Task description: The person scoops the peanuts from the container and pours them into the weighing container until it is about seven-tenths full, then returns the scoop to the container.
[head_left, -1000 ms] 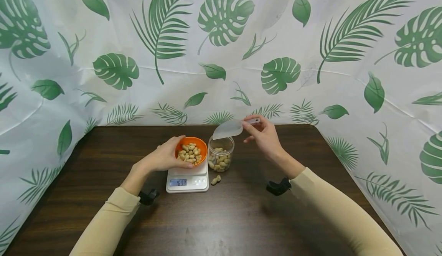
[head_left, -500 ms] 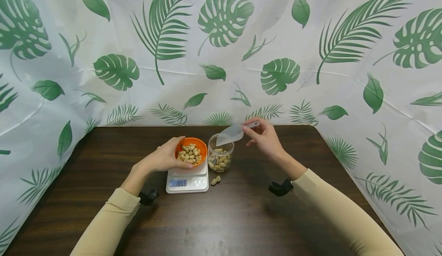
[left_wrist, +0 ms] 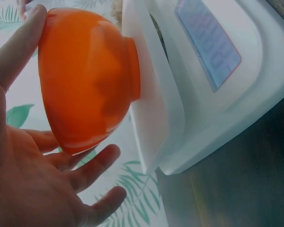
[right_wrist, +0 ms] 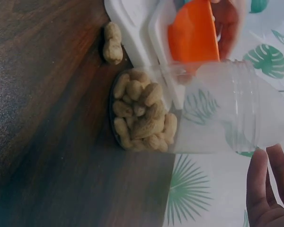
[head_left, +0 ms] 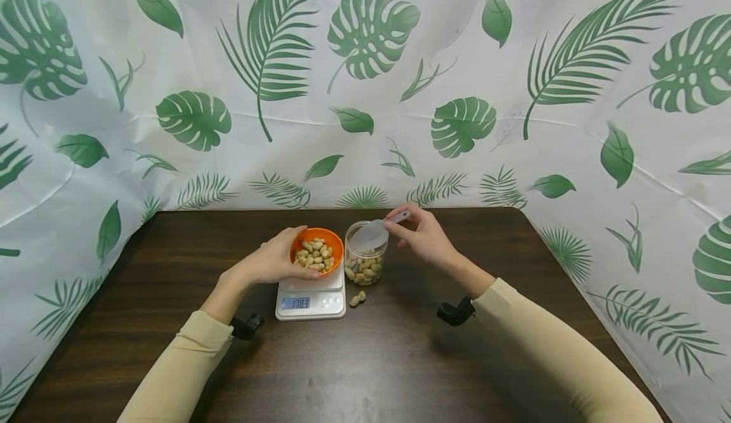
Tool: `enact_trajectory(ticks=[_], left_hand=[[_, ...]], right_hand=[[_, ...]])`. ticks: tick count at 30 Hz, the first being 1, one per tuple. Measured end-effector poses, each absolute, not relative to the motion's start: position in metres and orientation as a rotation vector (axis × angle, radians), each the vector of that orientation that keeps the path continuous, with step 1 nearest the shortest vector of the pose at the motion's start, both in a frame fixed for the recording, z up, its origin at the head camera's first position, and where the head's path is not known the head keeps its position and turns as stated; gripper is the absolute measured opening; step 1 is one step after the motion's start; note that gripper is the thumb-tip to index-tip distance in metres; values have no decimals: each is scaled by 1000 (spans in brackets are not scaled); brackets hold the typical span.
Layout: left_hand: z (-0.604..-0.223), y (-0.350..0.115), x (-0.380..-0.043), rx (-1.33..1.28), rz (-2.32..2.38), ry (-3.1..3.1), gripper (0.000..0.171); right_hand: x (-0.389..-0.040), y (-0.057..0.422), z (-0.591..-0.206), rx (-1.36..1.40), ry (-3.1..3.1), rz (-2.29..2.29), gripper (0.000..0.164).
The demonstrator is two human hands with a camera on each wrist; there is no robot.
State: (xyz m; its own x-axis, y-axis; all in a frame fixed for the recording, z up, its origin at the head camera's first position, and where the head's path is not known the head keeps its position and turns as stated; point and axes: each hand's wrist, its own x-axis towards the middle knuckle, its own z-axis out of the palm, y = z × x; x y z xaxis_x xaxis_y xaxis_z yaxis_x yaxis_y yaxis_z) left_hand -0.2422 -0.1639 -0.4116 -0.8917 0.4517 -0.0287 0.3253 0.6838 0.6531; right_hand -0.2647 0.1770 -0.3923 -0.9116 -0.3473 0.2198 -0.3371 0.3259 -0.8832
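An orange bowl (left_wrist: 85, 80) with peanuts in it sits on a white kitchen scale (head_left: 328, 309), whose display reads about 178. My left hand (head_left: 271, 261) holds the bowl at its rim, thumb on the near side and fingers spread round the far side. Between thumb and fingers, my right hand (head_left: 428, 236) pinches the handle of a translucent scoop (head_left: 367, 236). The scoop's bowl is tilted down into the mouth of a clear jar (right_wrist: 208, 135). Peanuts (right_wrist: 142, 113) fill the lower part of that jar, which stands right beside the scale.
A loose peanut (head_left: 357, 299) lies on the dark wooden table (head_left: 365, 372) in front of the jar. Behind the table's back edge hangs a white leaf-patterned sheet (head_left: 388, 156). Black wrist cameras (head_left: 455, 312) stick out under both forearms.
My right hand has lowered the scoop and brought it leftward, from above the jar's rim down into its mouth. The scale's reading has changed. The left hand stays on the bowl.
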Motion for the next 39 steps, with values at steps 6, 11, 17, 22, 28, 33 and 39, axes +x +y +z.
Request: enact_trajectory(ticks=[6,11,17,22,28,33,39], left_hand=[[-412,-164,-242,640,1001,2710,111],[-411,-163,-242,646,1002,2713,111],[-411,-162,-243,652,1007,2713,111],[-411,-162,-242,645,1002,2710,111],[-411,-162,-242,638,998,2711,111],[-410,-163,-241,634,992,2712,111],[-410,-165,-239,614,972,2729,105]], right_hand=[[-267,169,-400,-755,2676,-1552,17],[-264,162,-400,-754,2726,-1443,17],[-262,155,-403,-816,2754,-1429,18],[-264,155,-406,-851,2785,-1399,14],[-265,162,-411,-828,2745,-1441,24],[-264,169,-408,-808,2706,-1505,32],[-265,183,-402,-743,2686,-1627,38]])
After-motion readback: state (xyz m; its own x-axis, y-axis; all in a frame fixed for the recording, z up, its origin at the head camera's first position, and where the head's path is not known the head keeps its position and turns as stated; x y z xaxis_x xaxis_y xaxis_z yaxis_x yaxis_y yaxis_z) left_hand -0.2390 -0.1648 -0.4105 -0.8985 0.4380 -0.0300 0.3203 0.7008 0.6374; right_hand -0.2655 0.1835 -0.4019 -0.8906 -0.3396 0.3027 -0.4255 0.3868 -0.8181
